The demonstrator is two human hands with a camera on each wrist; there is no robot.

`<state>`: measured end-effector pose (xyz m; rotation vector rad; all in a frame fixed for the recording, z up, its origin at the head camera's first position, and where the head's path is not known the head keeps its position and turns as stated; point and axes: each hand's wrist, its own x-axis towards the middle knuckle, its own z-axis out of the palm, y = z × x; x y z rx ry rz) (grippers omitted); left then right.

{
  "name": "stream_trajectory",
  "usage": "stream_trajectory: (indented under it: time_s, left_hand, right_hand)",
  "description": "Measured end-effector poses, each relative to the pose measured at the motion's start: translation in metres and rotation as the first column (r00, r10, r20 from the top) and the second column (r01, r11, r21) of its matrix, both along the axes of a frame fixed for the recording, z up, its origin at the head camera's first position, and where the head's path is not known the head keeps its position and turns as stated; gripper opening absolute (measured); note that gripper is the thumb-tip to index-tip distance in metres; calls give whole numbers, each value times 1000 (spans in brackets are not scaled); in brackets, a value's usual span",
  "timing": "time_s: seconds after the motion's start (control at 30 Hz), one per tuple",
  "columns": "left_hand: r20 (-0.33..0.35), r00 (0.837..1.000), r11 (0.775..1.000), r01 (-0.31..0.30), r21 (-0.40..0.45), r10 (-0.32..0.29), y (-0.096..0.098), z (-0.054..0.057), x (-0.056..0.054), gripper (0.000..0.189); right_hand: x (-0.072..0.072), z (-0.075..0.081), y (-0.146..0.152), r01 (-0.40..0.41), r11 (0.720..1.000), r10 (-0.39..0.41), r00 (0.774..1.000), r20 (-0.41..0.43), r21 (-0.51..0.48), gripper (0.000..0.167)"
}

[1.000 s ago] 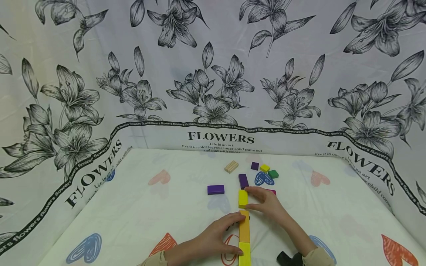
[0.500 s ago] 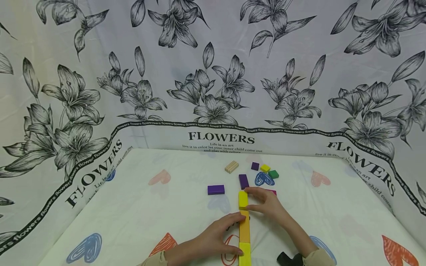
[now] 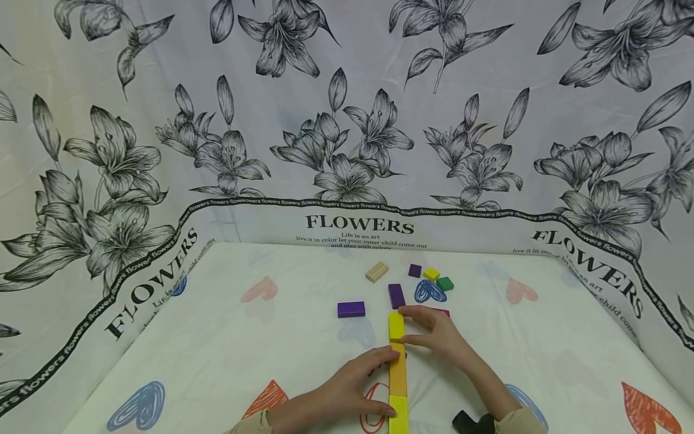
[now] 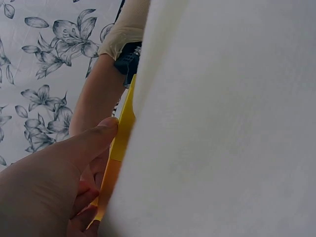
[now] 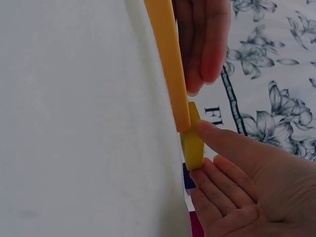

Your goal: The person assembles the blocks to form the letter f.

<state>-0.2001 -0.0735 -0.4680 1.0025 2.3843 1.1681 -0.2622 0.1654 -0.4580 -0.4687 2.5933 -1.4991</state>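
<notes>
A yellow block (image 3: 396, 326) lies lengthwise at the far end of an orange block (image 3: 398, 377); a longer yellow block (image 3: 399, 415) meets its near end. My right hand (image 3: 438, 335) pinches the far yellow block between thumb and index finger. My left hand (image 3: 347, 386) rests along the row's left side, thumb touching the near yellow block and index finger on the orange one. In the right wrist view, the orange block (image 5: 170, 64) hides part of the yellow block (image 5: 193, 143). Just beyond, a purple block (image 3: 397, 295) stands apart, in line with the row.
Left of the row lies another purple block (image 3: 351, 310). Farther back are a ridged wooden block (image 3: 376, 272) and small purple (image 3: 414, 270), yellow (image 3: 431, 273) and green (image 3: 445, 284) blocks. A magenta block (image 3: 444, 313) is partly hidden behind my right hand.
My right hand has drawn the far yellow block slightly toward me, and the gap between it and the orange block has closed. My left hand has stayed in place.
</notes>
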Motion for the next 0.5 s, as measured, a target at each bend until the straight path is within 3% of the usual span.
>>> stream_trajectory:
  time_s: [0.5]
  left_hand:
    - [-16, 1000, 1000, 3, 7, -3, 0, -1, 0, 77]
  right_hand:
    - [-1, -3, 0, -19, 999, 20, 1000, -16, 33, 54]
